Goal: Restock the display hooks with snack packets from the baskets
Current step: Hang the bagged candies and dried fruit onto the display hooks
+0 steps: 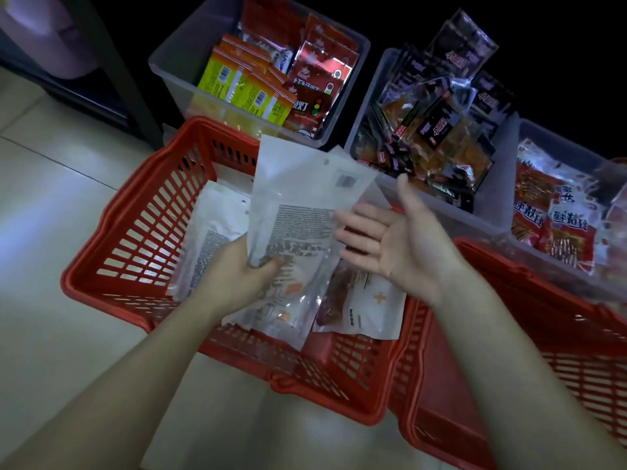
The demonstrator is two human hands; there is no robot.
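The white packets (305,198) are in my left hand (237,269), a small sheaf standing upright over the red basket (112,232), backs toward me, with the round hang hole (326,161) of the front one at the top. My fingers are curled tight round their lower edge. My right hand (397,242) is spread flat, palm up, just beside the sheaf's right edge and holding nothing.

I judge I'm gathering a bundle for the hooks, which are out of view. To do it well I'd square the packets with my right hand so the holes line up, all facing one way, and keep my grip low so the tops stay free to slide onto a hook.

More white packets (210,232) lie loose in the basket under my hands, one at the front (366,300) showing its orange snack. A second red basket (559,351) touches it on the right; I can't tell what's inside.

Beyond stand three clear bins. The left bin (176,62) holds yellow packets (244,89) and red packets (319,79). The middle bin (369,106) is heaped with dark packets (437,130). The right bin (529,130) holds red-and-white packets (556,225).
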